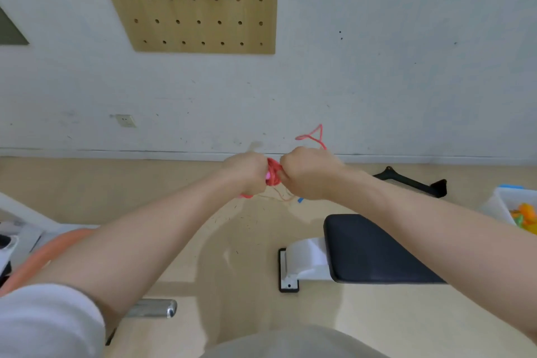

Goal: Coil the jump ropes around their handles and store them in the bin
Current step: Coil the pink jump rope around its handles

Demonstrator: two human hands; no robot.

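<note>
A red jump rope (pixel 274 172) is bunched in coils between my two fists, held out in front of me above the floor. My left hand (pixel 246 172) grips the coiled bundle, where a bit of pink handle shows. My right hand (pixel 308 172) grips the rope on the other side, and a loose red loop (pixel 313 135) sticks up behind it. At the right edge stands a white bin (pixel 500 203) holding orange and green items (pixel 526 216).
A black padded bench (pixel 374 250) on a white base lies on the wooden floor at right. A black bracket (pixel 412 181) lies by the wall. An orange curved object (pixel 55 244) and a metal bar (pixel 154 308) sit at left. A pegboard (pixel 191 17) hangs on the wall.
</note>
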